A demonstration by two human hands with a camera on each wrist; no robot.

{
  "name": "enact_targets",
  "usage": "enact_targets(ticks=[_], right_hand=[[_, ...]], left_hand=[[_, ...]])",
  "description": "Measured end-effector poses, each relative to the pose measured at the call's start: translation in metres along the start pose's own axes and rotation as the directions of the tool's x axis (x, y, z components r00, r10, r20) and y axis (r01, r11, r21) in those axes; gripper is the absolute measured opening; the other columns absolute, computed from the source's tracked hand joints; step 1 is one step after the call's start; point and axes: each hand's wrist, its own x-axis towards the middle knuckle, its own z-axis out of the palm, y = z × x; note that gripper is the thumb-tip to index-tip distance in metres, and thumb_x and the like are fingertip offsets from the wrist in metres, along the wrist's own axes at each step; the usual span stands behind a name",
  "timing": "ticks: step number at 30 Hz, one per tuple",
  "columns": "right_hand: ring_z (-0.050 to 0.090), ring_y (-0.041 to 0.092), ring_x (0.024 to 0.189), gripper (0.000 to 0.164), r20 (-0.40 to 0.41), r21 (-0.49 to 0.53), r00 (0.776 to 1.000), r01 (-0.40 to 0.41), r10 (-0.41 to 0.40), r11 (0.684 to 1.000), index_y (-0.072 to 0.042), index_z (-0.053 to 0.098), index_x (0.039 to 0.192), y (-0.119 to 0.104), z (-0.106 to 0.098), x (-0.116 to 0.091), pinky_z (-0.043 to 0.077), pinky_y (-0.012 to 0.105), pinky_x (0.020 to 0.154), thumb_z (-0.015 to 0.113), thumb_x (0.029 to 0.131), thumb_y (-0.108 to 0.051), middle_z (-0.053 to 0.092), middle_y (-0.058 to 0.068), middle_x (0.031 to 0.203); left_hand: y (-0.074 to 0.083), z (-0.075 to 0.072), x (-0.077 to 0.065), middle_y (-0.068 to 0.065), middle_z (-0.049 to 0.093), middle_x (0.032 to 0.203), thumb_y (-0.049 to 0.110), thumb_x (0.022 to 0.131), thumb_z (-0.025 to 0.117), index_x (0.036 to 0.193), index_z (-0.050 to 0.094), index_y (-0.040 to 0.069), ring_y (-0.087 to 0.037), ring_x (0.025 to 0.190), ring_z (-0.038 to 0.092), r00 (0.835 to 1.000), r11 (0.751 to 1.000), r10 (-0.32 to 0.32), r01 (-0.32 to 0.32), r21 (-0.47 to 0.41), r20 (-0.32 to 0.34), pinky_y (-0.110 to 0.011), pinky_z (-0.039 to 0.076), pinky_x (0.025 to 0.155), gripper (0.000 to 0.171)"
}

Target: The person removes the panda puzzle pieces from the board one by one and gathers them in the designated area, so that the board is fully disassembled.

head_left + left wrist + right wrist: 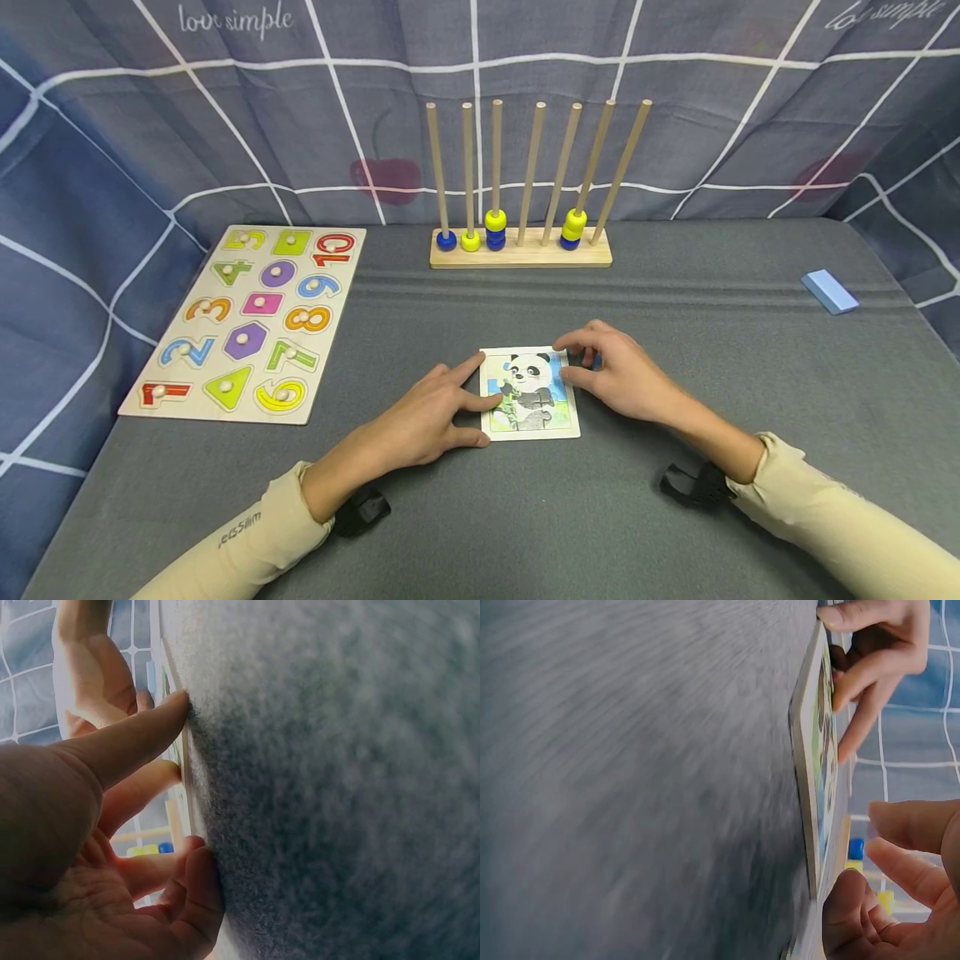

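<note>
A square panda jigsaw puzzle [528,396] in a pale frame lies flat on the grey table, between the two hands. My left hand [427,412] is at its left side: the index fingertip rests at the upper left corner, the thumb at the lower left, another fingertip on the picture. My right hand [622,371] is at the upper right corner, its thumb and index finger apart, both tips near the frame's edge. A small blue patch [597,362] shows beneath its other, bent fingers; what it is I cannot tell. In the right wrist view the puzzle [810,772] appears edge-on.
A number-and-shape peg board [247,329] lies at the left. Behind the puzzle stands a wooden rack [521,260] with upright rods and several blue and yellow beads. A light blue block [829,292] lies at the far right. Checked cloth [712,125] hangs behind the table.
</note>
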Motion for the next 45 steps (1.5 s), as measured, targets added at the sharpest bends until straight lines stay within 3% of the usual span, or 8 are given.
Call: enact_targets(ticks=[12,25,41,45], right_hand=[[0.048,0.015,0.075,0.027,0.071,-0.025,0.997,0.038,-0.036,0.999,-0.005,0.071,0.115,-0.017,0.026,0.024,0.038,0.034,0.065,0.073,0.088,-0.013,0.057,0.003,0.09],[0.049,0.018,0.081,0.027,0.089,-0.101,0.996,0.014,-0.006,0.995,-0.004,0.072,0.115,-0.02,0.03,0.031,0.039,0.035,0.07,0.073,0.088,-0.01,0.058,0.004,0.093],[0.051,0.021,0.084,0.022,0.08,-0.044,0.997,0.015,-0.011,0.999,-0.006,0.069,0.108,-0.021,0.03,0.032,0.041,0.039,0.074,0.074,0.087,-0.006,0.057,0.006,0.096],[0.049,0.019,0.079,0.031,0.072,-0.022,0.997,0.013,-0.012,1.0,-0.004,0.066,0.116,-0.02,0.03,0.032,0.04,0.037,0.069,0.074,0.086,-0.005,0.057,0.007,0.096]], left_hand=[[0.001,0.0,0.001,-0.022,0.029,0.156,0.03,0.083,0.08,0.132,0.065,0.016,-0.022,0.091,0.045,1.0,1.0,0.004,-0.004,0.006,0.005,-0.041,0.042,0.083,0.052],[0.0,-0.001,0.001,-0.022,0.029,0.157,0.03,0.084,0.079,0.132,0.064,0.017,-0.021,0.088,0.044,1.0,1.0,0.008,-0.008,0.01,0.012,-0.039,0.042,0.081,0.052],[0.0,-0.002,0.001,-0.021,0.029,0.157,0.03,0.083,0.08,0.131,0.065,0.017,-0.021,0.088,0.044,1.0,1.0,-0.002,0.002,0.005,0.012,-0.039,0.042,0.081,0.052],[0.0,-0.001,0.001,-0.022,0.029,0.157,0.03,0.083,0.08,0.131,0.065,0.017,-0.021,0.088,0.044,1.0,1.0,-0.002,0.002,0.008,0.012,-0.039,0.042,0.082,0.052]])
